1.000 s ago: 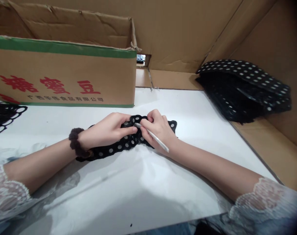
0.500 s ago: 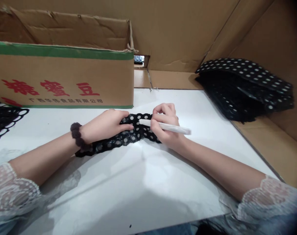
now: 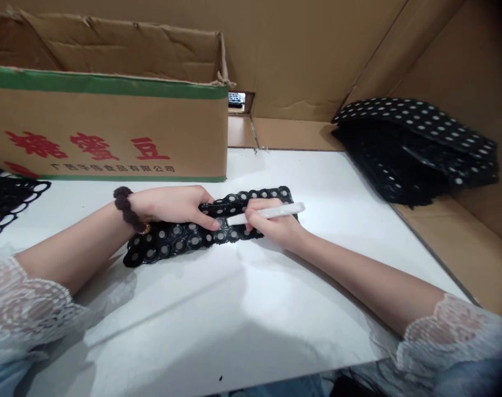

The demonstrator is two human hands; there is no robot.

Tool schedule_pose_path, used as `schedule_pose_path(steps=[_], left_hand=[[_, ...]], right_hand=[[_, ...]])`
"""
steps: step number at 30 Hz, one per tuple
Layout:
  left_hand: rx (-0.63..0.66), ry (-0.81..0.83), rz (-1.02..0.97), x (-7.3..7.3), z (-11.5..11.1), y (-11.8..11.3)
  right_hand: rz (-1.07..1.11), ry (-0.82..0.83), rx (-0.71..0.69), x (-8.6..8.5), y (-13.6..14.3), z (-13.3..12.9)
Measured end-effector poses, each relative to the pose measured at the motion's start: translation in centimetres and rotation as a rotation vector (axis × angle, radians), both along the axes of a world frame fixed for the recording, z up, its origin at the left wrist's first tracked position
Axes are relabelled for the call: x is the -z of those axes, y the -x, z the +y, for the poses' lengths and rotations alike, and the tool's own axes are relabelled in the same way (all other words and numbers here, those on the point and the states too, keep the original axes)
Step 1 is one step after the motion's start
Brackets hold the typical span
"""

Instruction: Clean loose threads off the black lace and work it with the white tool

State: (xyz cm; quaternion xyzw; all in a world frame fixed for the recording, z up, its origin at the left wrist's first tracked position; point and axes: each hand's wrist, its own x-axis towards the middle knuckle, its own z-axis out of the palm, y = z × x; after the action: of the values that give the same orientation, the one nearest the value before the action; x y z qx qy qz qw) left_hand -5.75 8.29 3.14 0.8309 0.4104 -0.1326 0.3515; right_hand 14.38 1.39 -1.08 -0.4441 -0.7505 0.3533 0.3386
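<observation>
A black strip with pale round dots and scalloped edges (image 3: 178,244) lies slantwise on the white table. My left hand (image 3: 178,207) grips its middle, the thumb pressed on top and the other fingers partly hidden beyond. My right hand (image 3: 271,220) is closed around a slim white pen-like tool (image 3: 286,210), whose narrow tip touches or nearly touches the strip beside my left thumb. Whether the tip is a nib or a blade is too small to tell. The right fingers rest over the strip's right half.
An open cardboard box (image 3: 122,121) with red characters stands at the back left. Dotted black pieces (image 3: 420,149) are heaped at the back right. Black looped pieces (image 3: 11,201) lie at the left edge. Cardboard walls (image 3: 300,55) rise behind the white table (image 3: 217,320).
My right hand has come slightly down and left, and the white tool now tilts upward to the right. The strip's right end has come into view. My left thumb has shifted slightly left and down.
</observation>
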Motion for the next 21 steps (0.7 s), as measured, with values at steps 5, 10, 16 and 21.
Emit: schedule_pose_path(steps=[5,10,16,21], left_hand=[[-0.065,0.055,-0.033,-0.2,-0.4,0.0],[-0.135,-0.039,-0.076,-0.4,-1.9,-0.4],[-0.067,-0.050,-0.098,-0.5,-2.0,-0.5],[0.115,-0.286,0.084,-1.0,-1.1,0.0]], right_hand=[[-0.067,-0.044,-0.063,0.2,0.1,0.1],[-0.282,-0.175,-0.052,0.5,0.6,-0.3],[-0.492,-0.257,0.034,0.6,1.5,-1.1],[-0.358,-0.131,0.083,0.2,1.4,-1.0]])
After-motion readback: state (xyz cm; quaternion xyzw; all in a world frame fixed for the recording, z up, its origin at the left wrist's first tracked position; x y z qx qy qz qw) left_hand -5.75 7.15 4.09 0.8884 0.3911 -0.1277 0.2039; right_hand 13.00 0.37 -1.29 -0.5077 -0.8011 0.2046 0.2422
